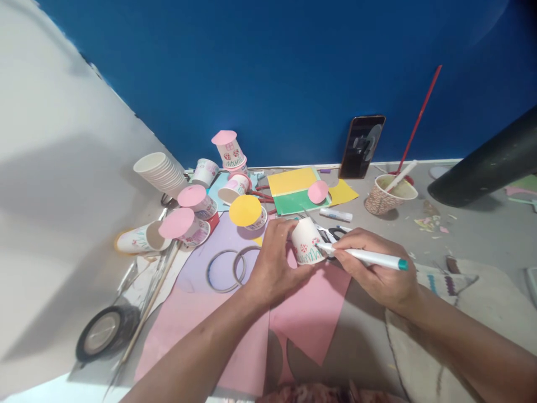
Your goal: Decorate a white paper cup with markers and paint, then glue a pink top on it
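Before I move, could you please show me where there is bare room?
The grey table looks mostly bare between the black pole and the cream cloth, and below the right hand, between that cloth and the pink sheet. The left side is crowded with paper cups and a tape roll.

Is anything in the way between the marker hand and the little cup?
No, nothing that I can see. The marker in the right hand reaches right up to the white cup, held by the left hand.
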A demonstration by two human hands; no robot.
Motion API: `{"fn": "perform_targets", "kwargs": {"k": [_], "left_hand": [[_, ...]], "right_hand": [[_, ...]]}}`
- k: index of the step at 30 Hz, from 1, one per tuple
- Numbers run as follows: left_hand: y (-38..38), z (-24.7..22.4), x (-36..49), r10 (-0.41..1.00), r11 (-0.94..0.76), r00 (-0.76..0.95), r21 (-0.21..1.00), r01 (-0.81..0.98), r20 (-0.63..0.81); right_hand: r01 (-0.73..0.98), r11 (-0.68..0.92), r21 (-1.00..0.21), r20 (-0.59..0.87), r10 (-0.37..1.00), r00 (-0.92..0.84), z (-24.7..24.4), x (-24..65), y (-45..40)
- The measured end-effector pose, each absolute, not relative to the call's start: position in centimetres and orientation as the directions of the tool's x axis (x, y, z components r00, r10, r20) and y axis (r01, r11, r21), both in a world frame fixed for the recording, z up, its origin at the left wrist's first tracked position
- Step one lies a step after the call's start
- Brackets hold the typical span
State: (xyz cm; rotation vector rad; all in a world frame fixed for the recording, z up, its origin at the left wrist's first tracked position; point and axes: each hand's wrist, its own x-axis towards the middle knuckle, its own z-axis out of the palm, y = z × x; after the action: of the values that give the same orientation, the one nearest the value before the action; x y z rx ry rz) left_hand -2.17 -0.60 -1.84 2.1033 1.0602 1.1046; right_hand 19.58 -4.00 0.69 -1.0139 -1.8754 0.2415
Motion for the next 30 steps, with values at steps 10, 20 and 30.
{"fn": "perform_targets", "kwargs": {"k": [10,20,30], "left_hand": [[-0.55,-1.9,-2.19,0.806,-0.586,0.368,0.715,0.382,0.464],[-0.49,-2.08,-2.13,0.794,-0.605,0.372,0.694,0.392,0.482],[-0.52,-1.8,-2.13,0.78,-0.621,0.389,0.682,0.386,0.491]], "right_hand": [[0.535,0.63,-0.563,0.632,0.745,-0.212,0.72,19.6,-3.97],[0.515,0.618,-0.594,0.617,0.761,-0.202,0.46,19.69,-3.89],[0.53,0.588,-0.61,0.606,0.778,-0.165,0.64,19.67,-3.84]]}}
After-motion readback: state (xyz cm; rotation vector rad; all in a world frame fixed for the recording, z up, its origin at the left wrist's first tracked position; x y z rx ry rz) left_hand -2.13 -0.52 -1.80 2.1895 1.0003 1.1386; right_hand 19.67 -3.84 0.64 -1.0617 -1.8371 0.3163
